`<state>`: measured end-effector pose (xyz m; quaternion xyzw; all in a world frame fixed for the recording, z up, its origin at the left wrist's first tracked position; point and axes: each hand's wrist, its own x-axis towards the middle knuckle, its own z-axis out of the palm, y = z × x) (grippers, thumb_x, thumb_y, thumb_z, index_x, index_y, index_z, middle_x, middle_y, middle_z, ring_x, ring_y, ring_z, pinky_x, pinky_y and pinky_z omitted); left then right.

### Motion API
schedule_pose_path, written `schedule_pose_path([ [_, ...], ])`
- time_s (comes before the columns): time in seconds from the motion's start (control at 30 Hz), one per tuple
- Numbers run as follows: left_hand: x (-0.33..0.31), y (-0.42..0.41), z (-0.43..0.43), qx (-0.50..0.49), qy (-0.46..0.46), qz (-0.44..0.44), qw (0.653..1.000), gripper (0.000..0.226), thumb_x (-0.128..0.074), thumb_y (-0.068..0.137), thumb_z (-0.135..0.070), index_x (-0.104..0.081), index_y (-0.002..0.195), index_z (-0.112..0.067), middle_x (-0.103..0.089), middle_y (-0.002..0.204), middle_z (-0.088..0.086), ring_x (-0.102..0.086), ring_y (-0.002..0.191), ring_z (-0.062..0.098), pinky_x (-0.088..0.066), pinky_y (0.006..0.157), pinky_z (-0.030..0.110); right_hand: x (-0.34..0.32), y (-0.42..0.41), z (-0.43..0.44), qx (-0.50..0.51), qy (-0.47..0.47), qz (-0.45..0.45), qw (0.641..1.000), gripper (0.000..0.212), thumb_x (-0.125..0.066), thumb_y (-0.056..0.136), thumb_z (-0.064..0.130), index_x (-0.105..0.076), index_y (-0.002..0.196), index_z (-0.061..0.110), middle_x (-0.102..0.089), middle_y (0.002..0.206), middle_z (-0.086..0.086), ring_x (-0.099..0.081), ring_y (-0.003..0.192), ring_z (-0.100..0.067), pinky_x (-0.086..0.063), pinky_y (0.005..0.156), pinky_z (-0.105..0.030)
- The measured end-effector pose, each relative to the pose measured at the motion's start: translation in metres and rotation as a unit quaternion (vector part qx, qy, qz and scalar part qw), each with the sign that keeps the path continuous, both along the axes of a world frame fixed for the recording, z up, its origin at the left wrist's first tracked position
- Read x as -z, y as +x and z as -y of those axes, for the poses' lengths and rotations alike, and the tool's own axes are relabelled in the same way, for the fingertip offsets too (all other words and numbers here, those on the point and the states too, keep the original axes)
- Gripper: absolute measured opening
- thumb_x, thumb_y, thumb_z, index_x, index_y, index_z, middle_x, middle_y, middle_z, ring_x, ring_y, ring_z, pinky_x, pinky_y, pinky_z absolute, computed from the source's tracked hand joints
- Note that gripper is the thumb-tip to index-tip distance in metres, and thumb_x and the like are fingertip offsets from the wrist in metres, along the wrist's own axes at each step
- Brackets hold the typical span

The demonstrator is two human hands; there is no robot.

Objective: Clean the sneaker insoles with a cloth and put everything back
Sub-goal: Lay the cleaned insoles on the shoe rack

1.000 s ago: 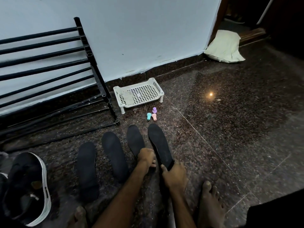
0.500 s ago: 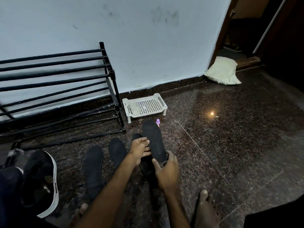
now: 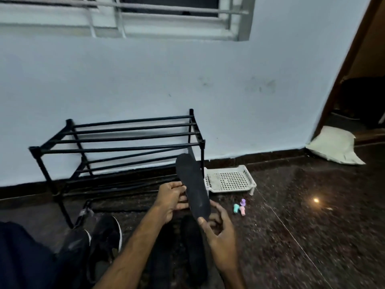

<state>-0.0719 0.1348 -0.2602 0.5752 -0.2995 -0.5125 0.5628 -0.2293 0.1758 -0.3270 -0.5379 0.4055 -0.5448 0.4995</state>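
On the far left of my feed, a black sneaker (image 3: 105, 232) with a white sole edge lies on the dark stone floor (image 3: 291, 236), in front of a black shoe rack (image 3: 116, 142) that stands against the wall. The left hand (image 3: 169, 202) pinches the left edge of a black insole (image 3: 192, 184), which is held off the floor with its toe end tilted up toward the rack. The right hand (image 3: 220, 228) grips its heel end, thumb in front. A second insole (image 3: 194, 247), blurred, lies on the floor beneath them. Further right I see a white perforated tray (image 3: 229, 178), with three small pastel pieces (image 3: 239, 207) near its front.
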Motion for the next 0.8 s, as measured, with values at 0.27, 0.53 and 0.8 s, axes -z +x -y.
schedule_pose_path([
  [0.27,0.021,0.046,0.037,-0.025,0.048,0.007,0.998,0.018,-0.05,0.1,0.0,-0.062,0.114,0.0,-0.071,0.086,0.01,-0.07,0.061,0.018,-0.059,0.051,0.033,0.023,0.055,0.038,-0.022,0.05,0.028,0.998,0.049,-0.072,0.082,-0.003,-0.059,0.124,0.019,-0.071,0.072,-0.004,-0.061,0.066,-0.009,-0.048,0.068,-0.021],
  [0.53,0.046,0.082,0.127,-0.034,0.07,0.036,0.996,0.025,-0.049,0.102,-0.007,-0.058,0.126,-0.003,-0.066,0.11,0.01,-0.066,0.08,0.02,-0.056,0.049,0.029,0.03,0.093,0.122,0.002,0.041,-0.019,0.999,0.049,-0.074,0.083,0.004,-0.055,0.126,0.022,-0.06,0.065,0.004,-0.056,0.061,-0.004,-0.047,0.064,-0.018],
  [0.8,0.071,0.098,0.189,-0.041,0.086,0.157,0.983,0.019,-0.045,0.104,-0.012,-0.06,0.115,-0.008,-0.065,0.096,0.008,-0.058,0.06,0.015,-0.042,0.036,0.019,0.05,0.118,0.195,0.014,0.071,-0.043,0.996,0.048,-0.073,0.083,0.001,-0.054,0.126,0.011,-0.062,0.068,-0.002,-0.053,0.05,0.004,-0.043,0.056,-0.012],
])
